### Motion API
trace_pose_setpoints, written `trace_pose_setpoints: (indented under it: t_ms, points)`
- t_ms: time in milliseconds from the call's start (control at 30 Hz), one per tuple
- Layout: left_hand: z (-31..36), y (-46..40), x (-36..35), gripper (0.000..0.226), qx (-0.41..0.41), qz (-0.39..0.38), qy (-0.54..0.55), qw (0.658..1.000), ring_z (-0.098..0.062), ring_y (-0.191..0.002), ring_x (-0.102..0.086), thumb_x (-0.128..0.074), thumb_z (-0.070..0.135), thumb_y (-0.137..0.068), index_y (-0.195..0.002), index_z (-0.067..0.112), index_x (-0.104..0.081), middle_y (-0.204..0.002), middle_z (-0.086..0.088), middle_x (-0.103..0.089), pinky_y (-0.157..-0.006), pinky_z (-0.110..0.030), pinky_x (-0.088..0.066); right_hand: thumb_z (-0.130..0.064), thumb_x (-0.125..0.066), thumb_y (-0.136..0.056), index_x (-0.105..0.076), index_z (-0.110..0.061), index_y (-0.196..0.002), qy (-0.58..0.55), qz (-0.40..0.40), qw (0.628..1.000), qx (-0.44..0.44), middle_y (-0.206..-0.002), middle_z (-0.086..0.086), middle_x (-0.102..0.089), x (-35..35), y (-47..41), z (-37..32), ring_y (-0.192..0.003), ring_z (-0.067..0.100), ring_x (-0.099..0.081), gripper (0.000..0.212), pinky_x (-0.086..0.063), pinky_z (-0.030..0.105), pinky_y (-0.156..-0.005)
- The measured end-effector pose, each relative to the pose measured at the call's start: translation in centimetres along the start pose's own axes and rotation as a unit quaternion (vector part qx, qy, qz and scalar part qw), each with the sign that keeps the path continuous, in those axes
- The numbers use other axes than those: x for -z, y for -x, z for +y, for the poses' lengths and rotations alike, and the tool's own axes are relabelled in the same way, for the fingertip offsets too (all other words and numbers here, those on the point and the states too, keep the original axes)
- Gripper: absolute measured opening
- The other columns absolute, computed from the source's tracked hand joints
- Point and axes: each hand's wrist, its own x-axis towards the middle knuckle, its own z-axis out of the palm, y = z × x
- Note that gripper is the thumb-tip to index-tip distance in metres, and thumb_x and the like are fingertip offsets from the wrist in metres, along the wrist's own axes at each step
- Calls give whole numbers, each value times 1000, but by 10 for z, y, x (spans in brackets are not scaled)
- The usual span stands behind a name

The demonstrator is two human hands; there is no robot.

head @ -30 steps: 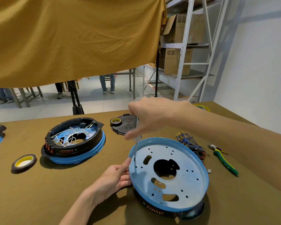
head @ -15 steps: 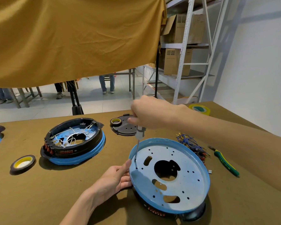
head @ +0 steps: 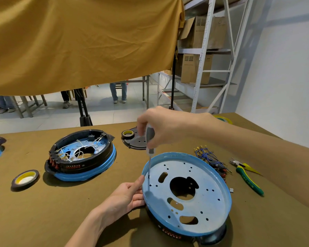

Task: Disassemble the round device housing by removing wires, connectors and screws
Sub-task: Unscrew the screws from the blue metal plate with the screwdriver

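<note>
- right hand (head: 165,124) grips screwdriver (head: 149,139) upright, tip on round housing (head: 200,191) plate (near its left rim).
- left hand (head: 125,195) holds the housing's left edge, thumb on rim.

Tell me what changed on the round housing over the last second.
The right hand shifted its grip on the screwdriver from a loose pinch to a firm hold on the handle, and the tip came down onto the plate near the left rim of the round housing. The left hand stayed gripping that rim. The second housing, tape roll and pliers did not move.
</note>
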Motion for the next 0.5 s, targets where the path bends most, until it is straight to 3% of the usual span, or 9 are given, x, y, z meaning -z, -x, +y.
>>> trace_pose_setpoints:
  t_ms: [67, 133, 200, 233, 300, 400, 467, 500]
  points:
    - [1, 1, -1, 80, -1, 2, -4, 1000, -30, -115, -71, -72, 59, -74, -129, 2, -61, -121, -16, -74, -100, -44, -57, -15, -84, -78, -63, -21, -114, -37, -39, 998, 28, -105, -4, -62, 3, 2, -1, -93, 15, -61, 42, -55, 29, -73]
    - [1, 1, -2, 81, 0, 3, -4, 1000, -30, -114, -72, -72, 60, -72, -128, 3, -61, -120, -16, -75, -102, -45, -56, -32, -83, -82, -57, -20, -113, 17, -27, 999, 4, -102, -2, -60, -2, 2, -3, -86, 17, -59, 41, -51, 29, -65]
    - [1, 1, -2, 81, 1, 2, -3, 1000, -30, -114, -72, -72, 60, -72, -129, 3, -61, -121, -16, -74, -103, -45, -55, -61, -66, -90, -57, -16, -93, 113, 23, 993, -36, -81, 0, -59, -6, 0, -4, -66, 16, -56, 45, -40, 29, -52]
    - [1, 2, -2, 81, 1, 2, -1, 1000, -30, -115, -71, -72, 60, -72, -129, 3, -61, -121, -16, -74, -102, -44, -56, -66, -56, -93, -56, -15, -81, 136, 44, 988, -51, -71, 1, -58, -7, -2, -5, -59, 16, -54, 53, -37, 28, -49]
    - [1, 1, -2, 82, 4, 4, 1, 1000, -30, -114, -72, -73, 60, -70, -128, 3, -62, -121, -16, -74, -97, -41, -59, -58, -53, -99, -60, -14, -79, 129, 45, 989, -49, -70, 2, -60, -7, -5, -5, -62, 20, -59, 49, -40, 28, -49]
    - [1, 1, -2, 85, 1, 12, -1, 1000, -30, -112, -72, -76, 62, -68, -128, 3, -62, -119, -16, -75, -92, -38, -61, -27, -70, -93, -59, -22, -100, 21, -11, 1000, -10, -94, -1, -63, 3, -3, -4, -86, 20, -63, 13, -48, 29, -63]
    - [1, 2, -2, 91, 4, 15, 4, 1000, -32, -111, -73, -84, 63, -63, -127, 2, -62, -118, -18, -75, -89, -38, -62, -17, -73, -88, -55, -28, -105, -2, -47, 999, 1, -101, -2, -62, 8, 1, -4, -92, 20, -62, 27, -56, 37, -72]
    - [2, 3, -1, 95, 10, 11, 10, 1000, -33, -110, -73, -89, 62, -58, -126, 1, -63, -118, -20, -74, -87, -37, -63, -23, -74, -88, -54, -27, -110, 6, -51, 999, -6, -102, -1, -61, 7, 2, -3, -92, 20, -61, 30, -57, 38, -74]
